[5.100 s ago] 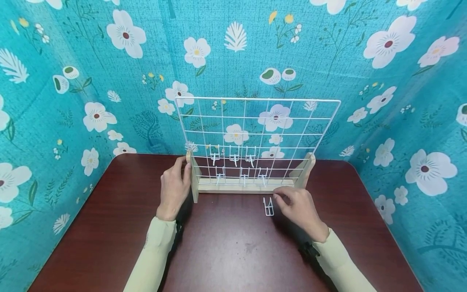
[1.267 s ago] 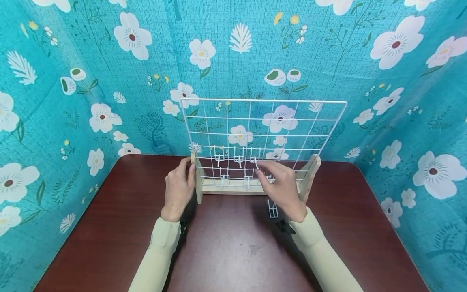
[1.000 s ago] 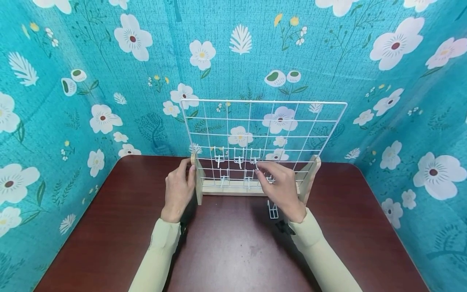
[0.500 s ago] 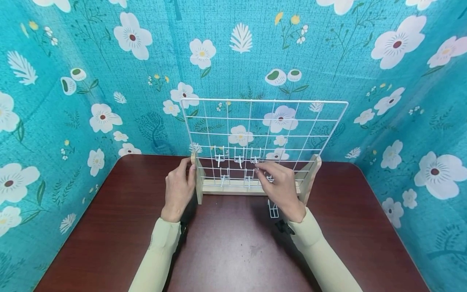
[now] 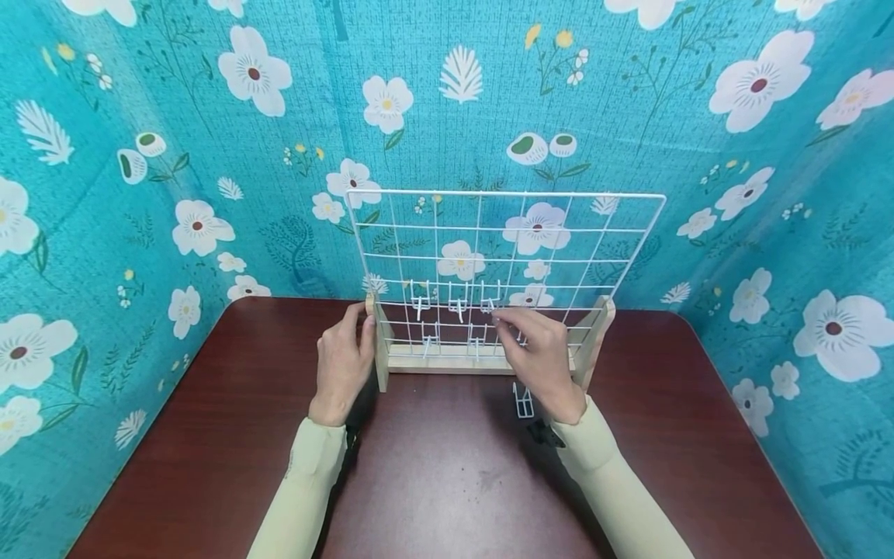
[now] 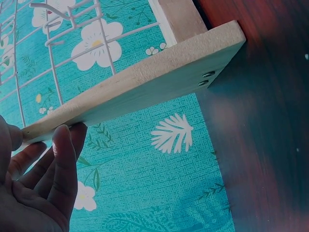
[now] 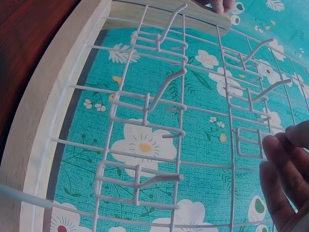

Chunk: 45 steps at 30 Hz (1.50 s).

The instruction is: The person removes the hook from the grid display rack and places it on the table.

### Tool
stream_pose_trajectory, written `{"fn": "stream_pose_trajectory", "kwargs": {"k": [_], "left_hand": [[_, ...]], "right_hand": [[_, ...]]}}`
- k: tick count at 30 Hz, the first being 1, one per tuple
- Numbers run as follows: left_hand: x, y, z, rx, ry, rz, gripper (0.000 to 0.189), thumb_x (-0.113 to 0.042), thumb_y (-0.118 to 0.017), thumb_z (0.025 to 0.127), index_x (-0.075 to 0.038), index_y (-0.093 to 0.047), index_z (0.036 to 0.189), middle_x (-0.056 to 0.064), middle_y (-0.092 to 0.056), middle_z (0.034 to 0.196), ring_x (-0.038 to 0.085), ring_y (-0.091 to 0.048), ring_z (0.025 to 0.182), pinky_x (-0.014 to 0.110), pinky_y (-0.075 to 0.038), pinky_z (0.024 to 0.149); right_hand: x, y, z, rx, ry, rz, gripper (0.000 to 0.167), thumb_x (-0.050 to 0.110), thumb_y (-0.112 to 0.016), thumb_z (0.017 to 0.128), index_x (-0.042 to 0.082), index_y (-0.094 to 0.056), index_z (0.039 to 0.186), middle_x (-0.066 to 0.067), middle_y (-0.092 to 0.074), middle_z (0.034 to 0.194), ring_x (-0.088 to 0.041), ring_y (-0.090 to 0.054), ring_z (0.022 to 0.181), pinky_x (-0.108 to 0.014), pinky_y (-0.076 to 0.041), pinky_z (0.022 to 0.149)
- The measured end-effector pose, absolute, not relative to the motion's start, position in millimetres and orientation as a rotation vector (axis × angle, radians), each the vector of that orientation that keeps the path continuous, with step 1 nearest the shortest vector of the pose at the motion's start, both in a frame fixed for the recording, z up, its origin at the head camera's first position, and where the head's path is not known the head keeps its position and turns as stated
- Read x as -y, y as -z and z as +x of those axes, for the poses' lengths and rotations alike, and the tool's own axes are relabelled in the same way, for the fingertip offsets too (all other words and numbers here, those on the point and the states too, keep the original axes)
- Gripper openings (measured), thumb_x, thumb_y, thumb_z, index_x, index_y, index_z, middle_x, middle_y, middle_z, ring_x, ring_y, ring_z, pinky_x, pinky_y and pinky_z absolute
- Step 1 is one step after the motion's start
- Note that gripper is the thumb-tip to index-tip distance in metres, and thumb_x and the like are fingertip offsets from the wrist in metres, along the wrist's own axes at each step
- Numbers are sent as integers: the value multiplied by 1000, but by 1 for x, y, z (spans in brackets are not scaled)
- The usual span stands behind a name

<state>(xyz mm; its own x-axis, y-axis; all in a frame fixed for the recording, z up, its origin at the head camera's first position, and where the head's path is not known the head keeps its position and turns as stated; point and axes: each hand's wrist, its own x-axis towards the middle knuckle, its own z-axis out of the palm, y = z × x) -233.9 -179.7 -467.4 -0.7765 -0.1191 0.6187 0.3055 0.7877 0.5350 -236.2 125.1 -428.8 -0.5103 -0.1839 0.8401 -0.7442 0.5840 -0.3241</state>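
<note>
Hook [image 5: 487,306]: at the right end of the upper row on the white wire rack [image 5: 503,193], frame against the mesh. Right hand [image 5: 536,349]: thumb and fingertips closed together on the hook's prong, which they largely hide in the right wrist view.

Two further upper hooks [image 5: 457,305] hang to the hook's left, prongs outward. Three lower hooks [image 7: 147,107] hang in a row beneath; in the head view the rightmost of these is partly covered by the right hand.

Rack stands upright between a left panel [image 5: 381,353] and a right panel [image 5: 594,338], both pale wood, joined by a base bar [image 5: 433,363]. Two screws [image 6: 205,78] show on the left panel's outer face, near its lower end.

Left hand [image 5: 342,361]: gripping the left panel near its top, thumb opposed to fingers.

Loose hook [image 5: 524,404]: lying on the dark red-brown table [image 5: 433,450], in front of the rack, near the right wrist. Small dark specks mark the tabletop nearer the person.

Cloth [image 5: 293,171]: teal, printed with white flowers and leaves, behind the table and along both sides.
</note>
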Motion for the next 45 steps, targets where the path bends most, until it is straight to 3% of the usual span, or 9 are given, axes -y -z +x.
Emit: {"fn": "stream_pose_trajectory", "kwargs": {"k": [18, 28, 33, 37, 45], "left_hand": [[179, 466, -234, 2320, 836, -139, 30, -32, -53, 109, -12, -68, 126, 14, -79, 93, 34, -76, 80, 53, -58, 70], [178, 467, -234, 2297, 835, -151, 28, -30, -56, 108, -10, -68, 125, 14, -79, 92, 34, -76, 79, 53, -58, 70], [178, 467, -234, 2309, 837, -141, 29, -30, -55, 109, -11, -68, 125, 14, -78, 92, 34, -76, 80, 53, -58, 70], [178, 467, -235, 2327, 849, -137, 29, -31, -54, 109, -12, -68, 126, 14, -79, 93, 34, -76, 80, 52, -58, 69], [179, 467, -233, 2318, 846, -140, 29, -31, -54, 109, -11, -68, 126, 14, -79, 94, 34, -76, 79, 52, -57, 69]], "right_hand": [[-127, 424, -237, 1971, -906, 700, 13, -3, -73, 90, 4, -81, 97, -11, -80, 86, -16, -68, 66, -30, -51, 61], [-127, 420, -233, 1939, -918, 724, 12, -3, -72, 90, 3, -81, 98, -12, -80, 87, -14, -58, 59, -24, -39, 54], [-127, 420, -231, 1920, -928, 738, 14, -5, -71, 90, 2, -80, 99, -12, -80, 88, -16, -67, 65, -26, -49, 57], [-129, 421, -228, 1923, -925, 740, 13, -4, -72, 89, 3, -80, 98, -12, -80, 89, -20, -75, 75, -33, -59, 69], [-132, 420, -218, 1983, -957, 738, 14, -4, -73, 88, 4, -80, 98, -8, -79, 85, -15, -69, 68, -21, -54, 70]]}}
